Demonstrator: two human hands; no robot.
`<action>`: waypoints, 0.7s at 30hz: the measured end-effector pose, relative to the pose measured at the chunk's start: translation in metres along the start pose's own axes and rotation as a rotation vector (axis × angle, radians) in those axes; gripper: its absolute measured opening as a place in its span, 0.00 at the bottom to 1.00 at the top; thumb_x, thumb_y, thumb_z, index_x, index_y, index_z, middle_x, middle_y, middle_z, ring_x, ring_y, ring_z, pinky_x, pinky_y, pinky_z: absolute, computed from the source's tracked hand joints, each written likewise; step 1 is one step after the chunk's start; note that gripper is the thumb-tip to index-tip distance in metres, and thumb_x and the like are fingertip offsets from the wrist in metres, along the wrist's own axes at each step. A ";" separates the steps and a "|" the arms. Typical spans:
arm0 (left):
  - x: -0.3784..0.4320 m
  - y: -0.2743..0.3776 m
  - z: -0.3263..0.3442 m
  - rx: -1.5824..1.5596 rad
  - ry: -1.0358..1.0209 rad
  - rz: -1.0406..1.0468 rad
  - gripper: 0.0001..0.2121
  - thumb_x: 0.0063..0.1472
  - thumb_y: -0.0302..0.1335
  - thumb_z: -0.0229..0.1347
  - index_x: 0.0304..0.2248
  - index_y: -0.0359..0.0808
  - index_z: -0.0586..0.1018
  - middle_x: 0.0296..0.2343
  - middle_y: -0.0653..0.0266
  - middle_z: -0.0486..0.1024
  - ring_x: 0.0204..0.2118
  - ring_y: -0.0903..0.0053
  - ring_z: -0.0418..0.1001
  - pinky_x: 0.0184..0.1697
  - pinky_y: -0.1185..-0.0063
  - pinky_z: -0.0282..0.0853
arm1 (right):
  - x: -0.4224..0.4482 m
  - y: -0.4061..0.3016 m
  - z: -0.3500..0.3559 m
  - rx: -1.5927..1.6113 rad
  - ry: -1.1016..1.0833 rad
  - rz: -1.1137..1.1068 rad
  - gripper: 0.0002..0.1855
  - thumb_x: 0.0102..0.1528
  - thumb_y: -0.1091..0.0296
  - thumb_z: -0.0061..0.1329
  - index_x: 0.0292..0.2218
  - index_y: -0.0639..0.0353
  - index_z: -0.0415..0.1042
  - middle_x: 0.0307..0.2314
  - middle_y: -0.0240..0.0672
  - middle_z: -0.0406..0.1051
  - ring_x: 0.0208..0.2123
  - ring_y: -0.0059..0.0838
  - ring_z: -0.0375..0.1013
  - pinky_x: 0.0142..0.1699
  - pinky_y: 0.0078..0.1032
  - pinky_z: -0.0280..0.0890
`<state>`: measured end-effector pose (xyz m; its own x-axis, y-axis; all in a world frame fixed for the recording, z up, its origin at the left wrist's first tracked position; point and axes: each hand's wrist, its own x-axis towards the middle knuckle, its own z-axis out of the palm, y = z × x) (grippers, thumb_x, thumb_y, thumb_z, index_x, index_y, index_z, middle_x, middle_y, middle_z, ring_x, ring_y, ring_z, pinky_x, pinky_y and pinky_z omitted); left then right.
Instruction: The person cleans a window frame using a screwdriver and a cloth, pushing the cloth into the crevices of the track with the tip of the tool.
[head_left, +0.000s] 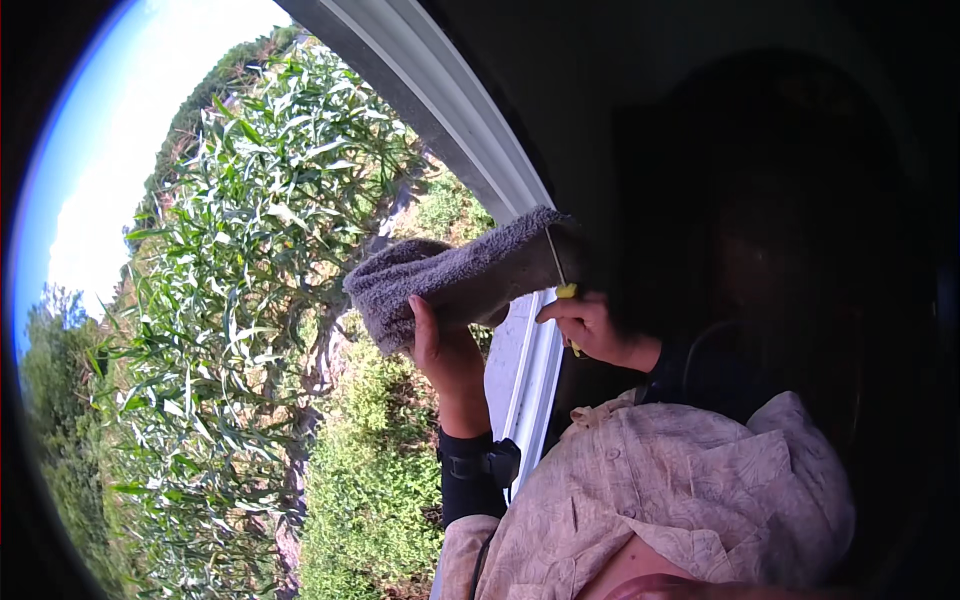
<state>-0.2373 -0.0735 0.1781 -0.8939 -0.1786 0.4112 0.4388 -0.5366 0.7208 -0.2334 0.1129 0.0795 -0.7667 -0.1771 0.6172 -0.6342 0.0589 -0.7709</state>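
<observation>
My left hand holds up a long, grey, fluffy cloth piece, its thumb in front and its fingers hidden behind. The cloth is bunched at the left and has a flatter, darker underside. My right hand is closed around the yellow handle of a tool with a thin metal shaft. That shaft reaches up against the cloth's right end; whether it goes into the fabric I cannot tell.
A pale window or door frame curves past behind the hands. Beyond it stand green maize plants and low bushes. The right side is very dark. A patterned light shirt fills the lower right.
</observation>
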 end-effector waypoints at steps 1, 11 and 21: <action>0.000 -0.008 -0.003 0.030 0.029 0.007 0.23 0.70 0.37 0.42 0.57 0.31 0.64 0.53 0.53 0.68 0.58 0.63 0.64 0.64 0.63 0.50 | 0.006 0.001 -0.003 0.033 0.004 0.033 0.10 0.52 0.82 0.45 0.33 0.59 0.78 0.19 0.37 0.72 0.22 0.30 0.75 0.28 0.24 0.66; 0.014 -0.083 -0.032 0.398 -0.056 -0.204 0.16 0.66 0.28 0.50 0.51 0.31 0.70 0.41 0.62 0.74 0.43 0.77 0.72 0.47 0.78 0.67 | 0.065 0.071 -0.023 -0.093 0.050 -0.047 0.08 0.53 0.79 0.45 0.33 0.66 0.76 0.24 0.37 0.76 0.24 0.25 0.75 0.30 0.24 0.68; 0.038 -0.132 -0.033 0.471 -0.224 -0.413 0.13 0.65 0.29 0.53 0.46 0.33 0.73 0.37 0.68 0.75 0.35 0.83 0.73 0.37 0.82 0.69 | 0.084 0.081 -0.022 -0.227 0.074 -0.013 0.06 0.52 0.75 0.49 0.31 0.65 0.75 0.22 0.43 0.75 0.25 0.35 0.77 0.32 0.28 0.69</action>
<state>-0.3326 -0.0365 0.0802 -0.9788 0.1673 0.1179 0.1025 -0.0977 0.9899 -0.3511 0.1246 0.0724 -0.7581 -0.1070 0.6433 -0.6440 0.2779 -0.7128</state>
